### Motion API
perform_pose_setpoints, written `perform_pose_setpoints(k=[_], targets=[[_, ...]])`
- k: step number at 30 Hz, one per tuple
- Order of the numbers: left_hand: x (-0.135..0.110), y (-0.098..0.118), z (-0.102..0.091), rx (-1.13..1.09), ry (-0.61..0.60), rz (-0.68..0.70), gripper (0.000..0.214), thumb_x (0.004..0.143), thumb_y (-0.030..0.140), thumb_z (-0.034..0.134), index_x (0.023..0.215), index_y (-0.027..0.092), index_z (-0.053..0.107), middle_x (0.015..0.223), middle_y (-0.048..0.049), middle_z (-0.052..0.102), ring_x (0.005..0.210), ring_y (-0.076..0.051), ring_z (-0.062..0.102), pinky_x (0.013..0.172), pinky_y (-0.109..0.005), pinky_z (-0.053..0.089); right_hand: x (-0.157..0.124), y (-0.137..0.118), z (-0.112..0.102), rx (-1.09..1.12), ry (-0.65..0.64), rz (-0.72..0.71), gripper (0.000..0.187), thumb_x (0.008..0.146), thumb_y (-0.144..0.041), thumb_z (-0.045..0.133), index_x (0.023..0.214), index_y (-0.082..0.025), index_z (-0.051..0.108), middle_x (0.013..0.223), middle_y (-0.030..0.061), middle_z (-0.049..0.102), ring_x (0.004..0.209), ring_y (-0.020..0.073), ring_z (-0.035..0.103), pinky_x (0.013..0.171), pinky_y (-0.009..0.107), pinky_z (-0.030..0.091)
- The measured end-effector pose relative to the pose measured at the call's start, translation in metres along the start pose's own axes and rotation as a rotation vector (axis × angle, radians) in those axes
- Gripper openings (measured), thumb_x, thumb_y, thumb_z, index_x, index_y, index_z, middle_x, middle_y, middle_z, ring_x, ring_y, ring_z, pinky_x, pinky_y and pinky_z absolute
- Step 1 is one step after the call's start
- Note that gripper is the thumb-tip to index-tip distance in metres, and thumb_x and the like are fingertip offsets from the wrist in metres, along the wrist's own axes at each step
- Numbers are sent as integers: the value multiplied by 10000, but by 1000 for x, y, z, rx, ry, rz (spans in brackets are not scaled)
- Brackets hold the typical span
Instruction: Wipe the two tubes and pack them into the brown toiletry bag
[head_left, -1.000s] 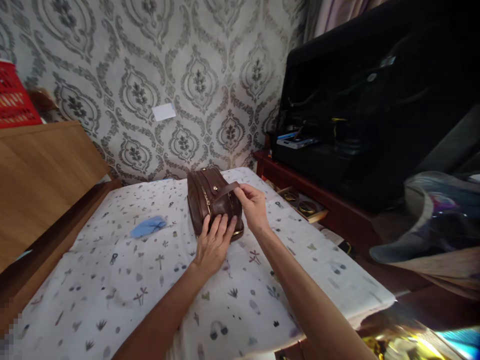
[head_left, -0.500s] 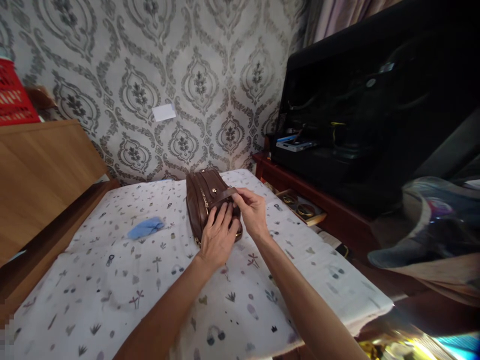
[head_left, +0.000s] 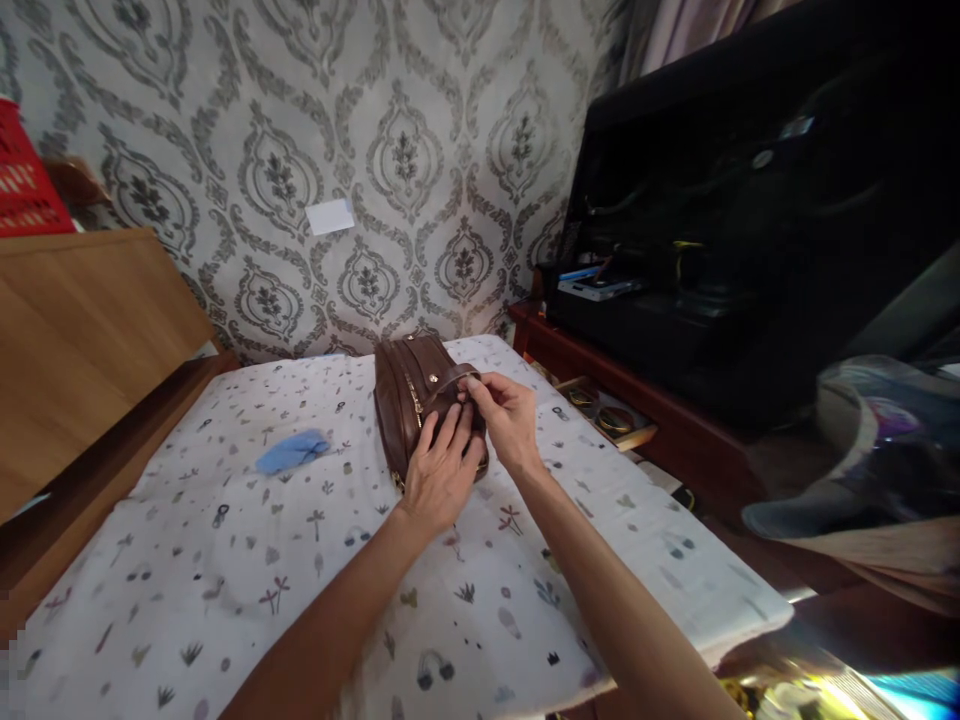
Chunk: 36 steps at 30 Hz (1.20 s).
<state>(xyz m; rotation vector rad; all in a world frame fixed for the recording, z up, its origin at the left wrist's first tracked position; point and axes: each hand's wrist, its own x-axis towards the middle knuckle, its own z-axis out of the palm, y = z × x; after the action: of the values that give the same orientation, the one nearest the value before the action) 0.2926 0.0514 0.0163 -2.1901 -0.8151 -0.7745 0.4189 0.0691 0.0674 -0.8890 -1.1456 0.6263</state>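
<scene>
A brown leather bag (head_left: 396, 410) with gold zips and studs lies on the patterned white cloth (head_left: 315, 590). My left hand (head_left: 442, 462) rests flat on the near part of the bag, its fingers slightly spread. Pinched between the thumb and fingers of my right hand (head_left: 508, 415) is the end of a brown strap (head_left: 452, 380), which arches over the bag top. My fingers hide part of the bag's near end. To the left of the bag lies a crumpled blue cloth (head_left: 292, 451).
On the right, a large black television (head_left: 712, 220) stands on a dark red cabinet (head_left: 645, 395). An open tray (head_left: 622, 425) with round gold-rimmed items sits below it. A wooden panel (head_left: 97, 350) and a red basket (head_left: 30, 180) border the left. Patterned wallpaper (head_left: 405, 160) closes the back.
The strap in my right hand now bends into more of an arch, with its end drawn down towards the bag. My left hand stays on the bag. The view has shifted slightly.
</scene>
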Motion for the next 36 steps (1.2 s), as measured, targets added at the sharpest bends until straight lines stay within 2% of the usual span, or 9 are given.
perform_pose_setpoints(k=[9,13,16,19,23,27,30,33,36], targets=[[-1,-3,-5,-21,-31,29,292,963,200,461,1178,130,645,1417,-143,574,1385,-282,455,1178,-495,310,-1,3,3,-47,2,-5,229,800,-404,638,716,-191,629,661,10,649,633,156,585,649,298,476],[-15,-12,-19,-60,-65,48,374,970,179,416,1296,108,586,1485,-154,503,1434,-272,388,1193,-481,304,-6,2,7,-93,194,-65,247,719,-388,697,861,-200,626,849,34,674,773,182,614,646,288,486],[-31,-20,-28,-26,-50,-3,448,954,137,414,1387,89,517,1515,-169,462,1456,-286,350,1189,-480,313,-15,-5,12,-206,305,-54,295,678,-409,759,674,-210,542,647,-27,563,607,134,518,570,258,431],[-43,-25,-31,14,-56,-57,502,948,120,414,1447,98,460,1521,-161,456,1466,-283,331,1190,-489,313,-25,-13,19,-147,183,87,428,706,-513,753,572,-212,479,493,-59,475,443,86,388,460,240,347],[-50,-25,-24,21,-2,-80,513,950,89,394,1460,105,449,1485,-153,501,1470,-266,329,1189,-474,323,-35,-19,28,79,105,346,489,670,-624,751,608,-199,515,468,-31,564,354,71,411,376,213,305],[-52,-25,-17,1,84,-57,443,952,76,404,1374,90,536,1420,-157,565,1471,-265,331,1192,-470,324,-43,-24,34,297,139,508,473,557,-498,859,702,-207,515,563,-34,643,409,76,512,406,180,376],[-55,-28,-15,-14,74,-37,400,960,86,397,1317,71,576,1424,-163,563,1484,-263,304,1203,-476,309,-46,-25,38,405,66,569,391,588,-444,828,668,-194,539,607,-22,643,437,66,498,409,179,379],[-57,-29,-16,4,30,-34,420,967,89,377,1349,63,549,1459,-160,532,1493,-256,284,1208,-484,302,-44,-23,39,354,-30,458,263,710,-430,729,791,-186,671,680,-18,621,468,64,472,415,192,356],[-58,-28,-16,26,1,-37,454,975,107,372,1411,58,490,1498,-156,489,1502,-250,262,1206,-481,307,-38,-19,37,83,-137,142,302,783,-355,673,1058,-244,731,799,-10,593,590,93,525,509,226,433]])
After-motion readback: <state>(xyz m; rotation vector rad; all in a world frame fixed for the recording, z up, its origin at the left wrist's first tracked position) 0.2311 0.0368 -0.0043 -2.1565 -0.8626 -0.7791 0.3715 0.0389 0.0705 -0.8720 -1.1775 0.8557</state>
